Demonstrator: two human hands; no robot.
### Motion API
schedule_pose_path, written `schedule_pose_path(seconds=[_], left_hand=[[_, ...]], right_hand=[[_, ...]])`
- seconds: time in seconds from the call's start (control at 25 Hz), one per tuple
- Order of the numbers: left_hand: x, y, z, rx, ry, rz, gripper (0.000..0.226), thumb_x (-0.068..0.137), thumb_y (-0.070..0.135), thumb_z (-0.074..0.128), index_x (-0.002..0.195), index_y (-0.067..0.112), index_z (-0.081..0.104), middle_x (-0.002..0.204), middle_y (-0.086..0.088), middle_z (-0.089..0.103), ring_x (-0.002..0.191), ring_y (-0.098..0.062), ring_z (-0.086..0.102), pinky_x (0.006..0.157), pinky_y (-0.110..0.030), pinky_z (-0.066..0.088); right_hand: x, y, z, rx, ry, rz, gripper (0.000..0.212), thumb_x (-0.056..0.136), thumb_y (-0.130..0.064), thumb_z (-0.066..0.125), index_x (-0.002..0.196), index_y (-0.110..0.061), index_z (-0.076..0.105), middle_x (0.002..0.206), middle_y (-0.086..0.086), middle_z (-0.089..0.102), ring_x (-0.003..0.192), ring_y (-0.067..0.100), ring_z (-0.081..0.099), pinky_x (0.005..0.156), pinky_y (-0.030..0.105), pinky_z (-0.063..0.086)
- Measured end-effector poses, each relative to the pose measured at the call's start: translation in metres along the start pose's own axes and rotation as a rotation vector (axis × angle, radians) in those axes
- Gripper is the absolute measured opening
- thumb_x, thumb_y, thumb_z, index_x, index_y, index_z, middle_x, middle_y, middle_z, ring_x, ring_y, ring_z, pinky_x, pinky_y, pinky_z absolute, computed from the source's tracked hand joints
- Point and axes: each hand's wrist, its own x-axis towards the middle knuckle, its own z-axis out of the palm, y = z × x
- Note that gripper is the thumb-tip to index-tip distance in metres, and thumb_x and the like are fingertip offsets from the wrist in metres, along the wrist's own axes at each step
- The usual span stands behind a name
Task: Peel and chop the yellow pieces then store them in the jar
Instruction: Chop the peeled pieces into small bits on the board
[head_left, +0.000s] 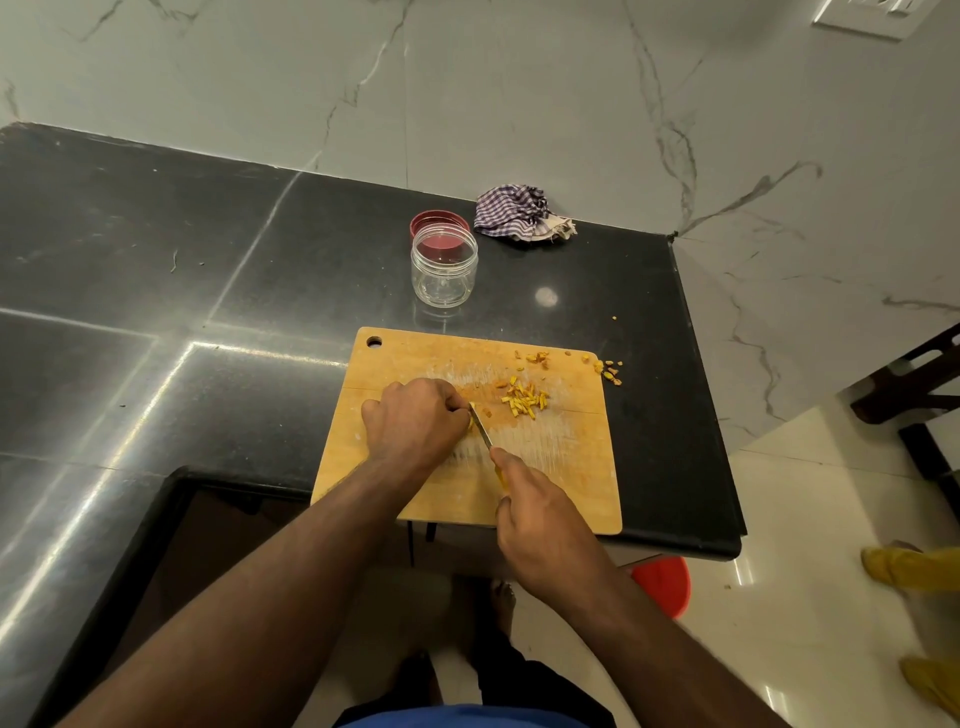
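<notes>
A small yellow piece (472, 410) is pinned to the wooden cutting board (566, 467) under the curled fingertips of the left hand (415, 423), while a knife (483, 431) is gripped in the right hand (540, 530), its blade touching those fingertips. A fingertip could be nicked if the piece rolls. Chopped strips (525, 400) lie just beyond the blade, with the empty jar (444, 270) well apart, past the board.

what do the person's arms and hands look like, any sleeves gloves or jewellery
Both forearms are bare, with no sleeves reaching into view. The left hand and right hand wear no gloves, and no rings, watch or bracelets show. A strip of blue clothing shows at the bottom edge.
</notes>
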Motion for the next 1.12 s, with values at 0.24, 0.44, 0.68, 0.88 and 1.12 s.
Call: schedule_pose_path(seconds=[0.24,0.44,0.68,0.88,1.12], left_hand=[[0.0,0.0,-0.003,0.005,-0.026,0.029,0.012,0.089,0.036,0.063,0.093,0.036,0.075,0.098,0.018,0.07,0.099,-0.013,0.056,0.083,-0.04,0.036],[0.003,-0.008,-0.018,-0.028,-0.045,0.034,0.021,0.088,0.023,0.061,0.097,0.036,0.075,0.104,0.019,0.07,0.098,-0.011,0.059,0.083,-0.038,0.045],[0.005,-0.03,-0.032,-0.158,-0.076,-0.001,0.017,0.09,0.018,0.061,0.096,0.029,0.073,0.098,0.012,0.069,0.076,-0.005,0.058,0.064,-0.027,0.049],[0.005,-0.037,-0.032,-0.232,-0.033,-0.035,0.023,0.091,0.013,0.06,0.11,0.021,0.072,0.102,0.006,0.066,0.081,-0.007,0.056,0.056,-0.018,0.038],[0.004,-0.042,-0.034,-0.239,-0.009,-0.037,0.027,0.095,0.01,0.058,0.117,0.018,0.07,0.116,-0.002,0.068,0.092,-0.009,0.054,0.061,-0.018,0.039]], right_hand=[[-0.023,0.006,-0.011,0.085,0.086,0.041,0.051,0.103,-0.018,0.037,0.152,-0.029,0.027,0.149,-0.008,0.04,0.124,0.0,0.04,0.101,0.013,0.031],[-0.017,0.007,-0.012,0.108,0.057,0.005,0.051,0.103,-0.018,0.039,0.151,-0.032,0.029,0.15,-0.009,0.039,0.129,0.001,0.039,0.103,0.015,0.031],[-0.022,0.025,-0.014,0.117,0.093,0.046,0.05,0.103,-0.017,0.04,0.149,-0.034,0.031,0.147,-0.008,0.042,0.121,0.0,0.041,0.099,0.015,0.035],[-0.019,0.023,-0.009,0.126,0.062,-0.007,0.05,0.102,-0.016,0.041,0.149,-0.033,0.033,0.146,-0.011,0.042,0.127,0.001,0.041,0.103,0.015,0.033],[-0.011,0.033,-0.017,0.11,0.155,0.066,0.05,0.102,-0.017,0.041,0.149,-0.033,0.033,0.145,-0.006,0.044,0.127,0.009,0.045,0.1,0.023,0.04]])
